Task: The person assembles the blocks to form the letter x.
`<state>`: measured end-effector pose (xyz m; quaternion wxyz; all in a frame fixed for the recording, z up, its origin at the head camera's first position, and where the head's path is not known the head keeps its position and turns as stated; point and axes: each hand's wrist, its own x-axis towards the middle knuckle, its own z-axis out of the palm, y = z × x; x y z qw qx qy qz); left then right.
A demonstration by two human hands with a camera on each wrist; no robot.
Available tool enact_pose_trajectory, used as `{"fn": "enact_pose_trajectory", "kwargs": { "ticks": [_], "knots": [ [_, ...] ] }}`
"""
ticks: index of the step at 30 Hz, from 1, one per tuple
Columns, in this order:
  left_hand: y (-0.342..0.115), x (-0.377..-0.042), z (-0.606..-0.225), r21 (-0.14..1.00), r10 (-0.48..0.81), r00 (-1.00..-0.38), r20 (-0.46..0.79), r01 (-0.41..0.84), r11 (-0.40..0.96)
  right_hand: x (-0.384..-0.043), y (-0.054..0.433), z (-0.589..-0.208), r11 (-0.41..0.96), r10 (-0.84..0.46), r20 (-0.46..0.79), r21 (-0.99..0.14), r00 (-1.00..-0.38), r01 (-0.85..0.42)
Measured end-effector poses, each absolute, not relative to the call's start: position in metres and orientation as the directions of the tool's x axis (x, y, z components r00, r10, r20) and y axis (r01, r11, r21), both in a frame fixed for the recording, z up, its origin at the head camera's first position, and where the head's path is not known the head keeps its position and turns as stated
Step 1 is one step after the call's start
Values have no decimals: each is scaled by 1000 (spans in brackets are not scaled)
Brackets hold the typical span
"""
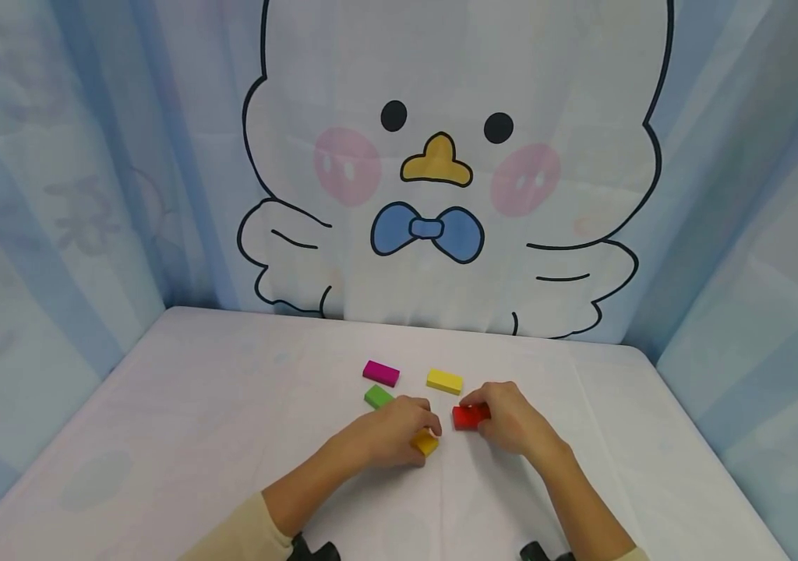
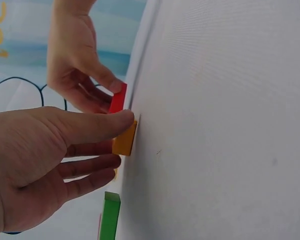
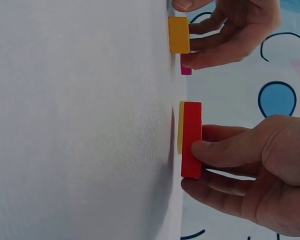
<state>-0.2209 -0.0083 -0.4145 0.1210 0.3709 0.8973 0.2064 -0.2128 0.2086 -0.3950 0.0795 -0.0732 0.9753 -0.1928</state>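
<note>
Right hand (image 1: 511, 421) pinched the red block (image 1: 466, 418), just nearer than the yellow block (image 1: 444, 382), toward one end, probably to leave the other free. Left hand (image 1: 392, 431) pinched the orange block (image 1: 425, 443), nearer and left of the yellow block, thumb against fingers, likely for a sure hold. Red looked oblong, flat-faced, plain; orange showed a squarish end.

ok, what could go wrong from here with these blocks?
1. The left hand, gripping the orange block, sits right by the green block and might nudge it.
2. The right hand holds the red block near the yellow block; a forward slip could knock that.
</note>
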Motion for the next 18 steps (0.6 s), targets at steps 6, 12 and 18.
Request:
{"fn": "enact_pose_trajectory", "kwargs": {
  "ticks": [6,12,18],
  "knots": [
    [-18,-218,-410,444,715,-696,-63,622,645,-211,207,-394,914,-171,-129,-391,-977,-108],
    [-35,-209,-410,381,728,-681,-84,653,655,-207,207,-393,916,-173,-131,-385,-976,-111],
    [-51,-199,-411,356,702,-694,-157,624,696,-205,207,-391,913,-190,-124,-386,-974,-129]
  ]
}}
